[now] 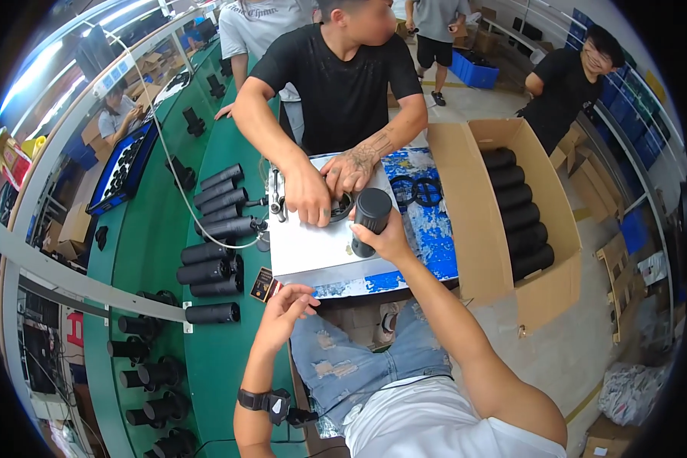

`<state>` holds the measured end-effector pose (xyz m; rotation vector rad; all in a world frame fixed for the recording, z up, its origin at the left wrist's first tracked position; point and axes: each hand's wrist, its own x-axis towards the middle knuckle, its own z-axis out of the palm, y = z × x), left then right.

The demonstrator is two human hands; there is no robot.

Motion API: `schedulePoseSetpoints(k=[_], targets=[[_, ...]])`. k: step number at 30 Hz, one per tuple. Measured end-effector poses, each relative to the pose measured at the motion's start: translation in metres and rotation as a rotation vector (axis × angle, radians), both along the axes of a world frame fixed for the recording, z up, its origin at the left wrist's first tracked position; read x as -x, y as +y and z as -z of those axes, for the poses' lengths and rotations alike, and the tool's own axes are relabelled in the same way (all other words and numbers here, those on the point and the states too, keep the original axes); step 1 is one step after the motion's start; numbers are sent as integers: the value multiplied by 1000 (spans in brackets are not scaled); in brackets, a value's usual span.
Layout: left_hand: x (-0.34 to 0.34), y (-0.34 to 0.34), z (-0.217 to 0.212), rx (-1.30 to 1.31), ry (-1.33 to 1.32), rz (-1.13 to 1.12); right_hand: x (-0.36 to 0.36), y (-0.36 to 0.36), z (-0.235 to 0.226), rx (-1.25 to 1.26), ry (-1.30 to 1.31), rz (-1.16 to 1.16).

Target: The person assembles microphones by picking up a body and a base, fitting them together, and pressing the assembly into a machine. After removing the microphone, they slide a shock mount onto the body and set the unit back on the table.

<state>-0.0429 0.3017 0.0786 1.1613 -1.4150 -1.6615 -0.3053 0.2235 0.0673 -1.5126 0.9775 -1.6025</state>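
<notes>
Right hand [389, 238] grips a black cylinder [371, 220] upright on the white board [313, 252] — steadied, probably; left hand [286, 305] hovers slack, empty, off its near edge.

A matt black tube [372, 217] with a finely ribbed, plastic-looking cap sits in the right hand [389, 238] over a smooth, pale metal plate [313, 248]. At nine o'clock, similar matt black tubes [210, 269] lie on the worktop [221, 359], covered in green felt-like cloth. At three o'clock stands a plain brown cardboard box [466, 221].
</notes>
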Motion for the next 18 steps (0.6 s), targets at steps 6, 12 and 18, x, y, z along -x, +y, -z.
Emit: schedulePoseSetpoints(k=[6, 12, 18], targets=[[15, -5, 2, -2, 32, 61, 3, 2, -2, -88, -101, -33], [48, 1, -24, 264, -13, 47, 4, 31, -39, 95, -665, -552], [77, 3, -21, 64, 296, 175, 5, 46, -46, 186, -849, -778]])
